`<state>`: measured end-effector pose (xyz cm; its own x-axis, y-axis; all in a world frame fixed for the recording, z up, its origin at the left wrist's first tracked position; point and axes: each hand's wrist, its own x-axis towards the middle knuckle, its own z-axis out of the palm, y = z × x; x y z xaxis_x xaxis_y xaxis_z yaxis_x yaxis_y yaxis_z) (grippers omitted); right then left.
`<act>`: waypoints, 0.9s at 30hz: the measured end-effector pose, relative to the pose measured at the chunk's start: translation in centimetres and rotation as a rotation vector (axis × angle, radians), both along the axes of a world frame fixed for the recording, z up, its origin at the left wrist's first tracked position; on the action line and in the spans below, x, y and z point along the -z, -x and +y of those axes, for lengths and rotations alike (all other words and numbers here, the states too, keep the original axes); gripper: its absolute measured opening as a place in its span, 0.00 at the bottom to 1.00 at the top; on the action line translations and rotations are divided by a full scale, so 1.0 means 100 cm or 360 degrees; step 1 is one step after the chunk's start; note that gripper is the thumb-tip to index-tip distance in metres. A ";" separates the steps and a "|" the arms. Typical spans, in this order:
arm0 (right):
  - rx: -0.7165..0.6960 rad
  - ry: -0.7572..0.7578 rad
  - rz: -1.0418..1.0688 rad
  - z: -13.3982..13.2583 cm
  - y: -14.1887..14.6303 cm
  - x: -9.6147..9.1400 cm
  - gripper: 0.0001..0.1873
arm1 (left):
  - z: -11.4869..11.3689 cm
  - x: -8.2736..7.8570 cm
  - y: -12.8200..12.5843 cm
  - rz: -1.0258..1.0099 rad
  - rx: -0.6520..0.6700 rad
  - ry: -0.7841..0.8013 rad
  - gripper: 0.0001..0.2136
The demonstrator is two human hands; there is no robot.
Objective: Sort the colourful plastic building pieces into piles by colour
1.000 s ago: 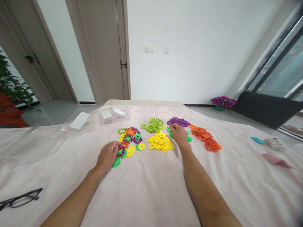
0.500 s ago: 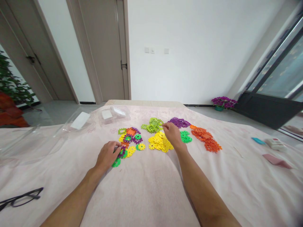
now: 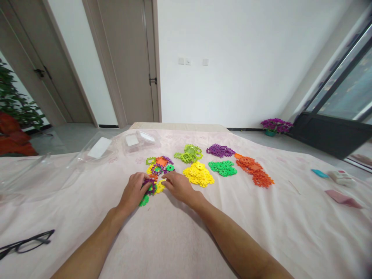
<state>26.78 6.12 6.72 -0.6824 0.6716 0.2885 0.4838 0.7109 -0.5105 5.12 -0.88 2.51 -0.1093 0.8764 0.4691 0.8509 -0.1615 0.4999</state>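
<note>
My left hand [image 3: 136, 190] is at the left edge of a mixed pile of plastic interlocking pieces. Its fingers and thumb close on a purple square piece [image 3: 150, 186]. A green disc [image 3: 144, 200] lies just below that hand. My right hand [image 3: 181, 188] is at the pile's right side with its fingers apart, nearest to yellow discs [image 3: 159, 186], and nothing shows in it. Its palm side is hidden. Higher in the mixed pile are an orange square piece [image 3: 162, 161] and a small green disc [image 3: 170, 167].
Sorted heaps lie to the right: yellow discs [image 3: 199, 174], lime pieces [image 3: 190, 154], purple pieces [image 3: 220, 150], green discs [image 3: 223, 168] and orange pieces [image 3: 254, 170]. Clear plastic boxes [image 3: 139, 140] stand at the back left. Black glasses [image 3: 27, 244] rest at the front left.
My right hand has moved left and slightly down, from above the yellow and lime heaps to the mixed pile. My left hand stays at the pile with little movement.
</note>
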 end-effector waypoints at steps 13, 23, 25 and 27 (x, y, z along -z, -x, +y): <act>-0.0040 0.0118 0.0002 -0.009 0.006 0.000 0.10 | -0.006 -0.007 -0.028 -0.0240 0.0164 -0.0021 0.04; 0.0376 0.0267 0.0403 0.054 -0.030 -0.013 0.09 | -0.003 0.002 -0.002 0.0135 0.0241 0.0147 0.33; 0.0579 0.0275 0.0472 0.077 -0.051 -0.012 0.09 | -0.004 0.010 0.007 0.0309 0.0137 0.0285 0.43; 0.0771 0.0305 0.0545 0.097 -0.074 -0.011 0.09 | -0.004 0.017 0.012 0.0432 0.0084 0.0405 0.47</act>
